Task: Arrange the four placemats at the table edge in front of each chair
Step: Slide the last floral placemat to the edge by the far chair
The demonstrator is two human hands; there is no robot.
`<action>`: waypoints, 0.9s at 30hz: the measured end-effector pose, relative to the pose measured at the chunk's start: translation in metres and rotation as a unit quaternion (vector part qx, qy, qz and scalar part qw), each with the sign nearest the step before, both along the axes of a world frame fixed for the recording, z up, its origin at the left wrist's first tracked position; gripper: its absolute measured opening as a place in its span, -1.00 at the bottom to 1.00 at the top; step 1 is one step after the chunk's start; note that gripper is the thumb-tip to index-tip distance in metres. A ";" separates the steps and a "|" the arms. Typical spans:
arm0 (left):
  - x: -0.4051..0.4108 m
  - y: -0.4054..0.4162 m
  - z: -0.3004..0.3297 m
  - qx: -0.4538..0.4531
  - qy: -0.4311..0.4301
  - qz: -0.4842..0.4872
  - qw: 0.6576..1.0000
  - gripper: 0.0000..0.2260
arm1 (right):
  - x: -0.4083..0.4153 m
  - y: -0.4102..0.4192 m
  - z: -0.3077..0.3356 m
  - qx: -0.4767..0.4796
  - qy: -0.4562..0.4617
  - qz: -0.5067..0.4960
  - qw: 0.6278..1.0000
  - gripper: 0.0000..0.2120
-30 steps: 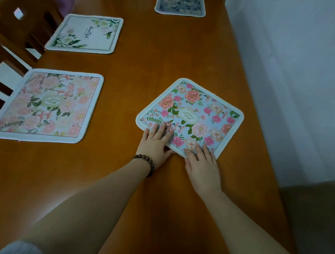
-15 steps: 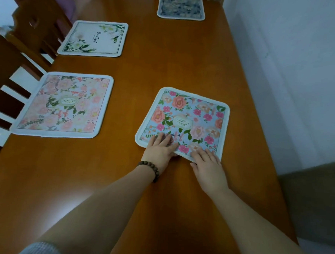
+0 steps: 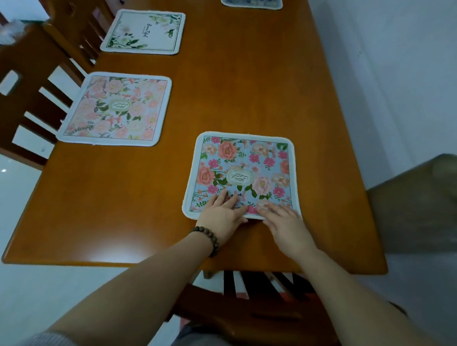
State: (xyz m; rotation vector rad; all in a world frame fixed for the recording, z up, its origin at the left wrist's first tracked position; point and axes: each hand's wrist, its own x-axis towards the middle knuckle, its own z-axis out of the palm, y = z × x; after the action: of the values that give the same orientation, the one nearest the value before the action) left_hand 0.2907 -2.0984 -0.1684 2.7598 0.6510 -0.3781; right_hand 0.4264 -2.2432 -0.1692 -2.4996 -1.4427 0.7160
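Placemats: the blue floral placemat (image 3: 242, 173) is lying under both hands; left hand (image 3: 222, 215) and right hand (image 3: 285, 224) are pressing its near edge, fingers straight, slightly apart.

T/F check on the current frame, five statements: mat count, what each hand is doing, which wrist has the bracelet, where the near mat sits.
1. Four placemats lie on the table. True.
2. Both hands rest flat on the blue floral placemat. True: left hand, right hand.
3. The bead bracelet is on the right wrist. False: it is on the left wrist.
4. The blue floral placemat overlaps the pink floral placemat. False: bare table separates them.
5. The left hand grips a cup. False: no cup is visible.
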 end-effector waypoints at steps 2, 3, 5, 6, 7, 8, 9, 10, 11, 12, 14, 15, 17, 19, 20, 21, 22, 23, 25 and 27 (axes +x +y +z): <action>-0.009 -0.013 0.001 -0.010 0.002 -0.003 1.000 -0.56 | -0.008 -0.011 0.003 -0.004 -0.007 0.010 1.000 -0.62; -0.012 -0.019 0.001 -0.018 0.004 -0.001 1.000 -0.57 | -0.011 -0.016 0.004 -0.008 -0.013 0.016 1.000 -0.62; -0.019 -0.030 -0.002 -0.033 0.003 0.003 0.999 -0.57 | -0.018 -0.024 0.004 -0.014 -0.023 0.024 0.999 -0.62; -0.021 -0.034 -0.003 -0.037 0.002 0.002 0.999 -0.58 | -0.021 -0.029 0.004 -0.016 -0.027 0.027 0.999 -0.61; -0.023 -0.038 -0.005 -0.039 0.002 -0.006 0.999 -0.58 | -0.023 -0.033 0.003 -0.021 -0.032 0.033 0.999 -0.61; -0.023 -0.041 -0.006 -0.039 0.004 -0.017 0.999 -0.58 | -0.025 -0.037 0.001 -0.029 -0.038 0.042 0.998 -0.60; -0.023 -0.042 -0.007 -0.036 0.009 -0.029 0.999 -0.57 | -0.026 -0.041 -0.001 -0.041 -0.042 0.050 0.997 -0.58; -0.023 -0.044 -0.009 -0.034 0.018 -0.039 0.999 -0.55 | -0.028 -0.044 -0.003 -0.056 -0.044 0.056 0.996 -0.54; -0.023 -0.044 -0.010 -0.034 0.029 -0.044 0.998 -0.52 | -0.029 -0.046 -0.005 -0.073 -0.044 0.059 0.995 -0.49; -0.023 -0.043 -0.012 -0.037 0.040 -0.042 0.998 -0.47 | -0.030 -0.047 -0.006 -0.086 -0.045 0.060 0.993 -0.43; -0.024 -0.037 -0.013 -0.049 0.051 -0.018 0.997 -0.34 | -0.031 -0.046 -0.006 -0.095 -0.052 0.047 0.993 -0.26; -0.025 -0.032 -0.012 -0.048 0.048 -0.003 0.998 -0.28 | -0.032 -0.044 -0.005 -0.094 -0.056 0.032 0.993 -0.16; -0.025 -0.018 -0.009 -0.035 0.040 0.020 0.998 -0.18 | -0.033 -0.040 -0.002 -0.095 -0.062 -0.008 0.994 0.01; -0.023 -0.001 -0.004 -0.021 0.040 0.037 0.998 -0.13 | -0.035 -0.036 0.001 -0.098 -0.056 -0.043 0.993 0.12; -0.021 0.009 -0.002 -0.013 0.041 0.044 0.998 -0.11 | -0.036 -0.035 0.001 -0.097 -0.050 -0.059 0.992 0.15; -0.018 0.019 -0.001 -0.005 0.041 0.051 0.998 -0.10 | -0.037 -0.034 0.000 -0.095 -0.042 -0.076 0.992 0.17; -0.014 0.030 -0.001 0.004 0.041 0.060 0.997 -0.09 | -0.037 -0.034 -0.001 -0.093 -0.034 -0.091 0.991 0.18; -0.009 0.041 0.000 0.014 0.043 0.068 0.997 -0.08 | -0.038 -0.033 -0.003 -0.092 -0.026 -0.102 0.990 0.19; 0.004 0.064 0.000 0.034 0.052 0.081 0.995 -0.07 | -0.039 -0.032 -0.009 -0.095 -0.015 -0.114 0.989 0.20; 0.019 0.084 -0.001 0.042 0.053 0.099 0.993 -0.03 | -0.040 -0.030 -0.016 -0.098 -0.010 -0.118 0.988 0.21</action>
State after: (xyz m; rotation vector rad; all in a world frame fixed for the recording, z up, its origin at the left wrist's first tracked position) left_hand 0.3099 -2.0140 -0.1692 2.7340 0.9797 -0.4653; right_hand 0.3864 -2.2735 -0.1852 -2.7703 -1.1019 0.8251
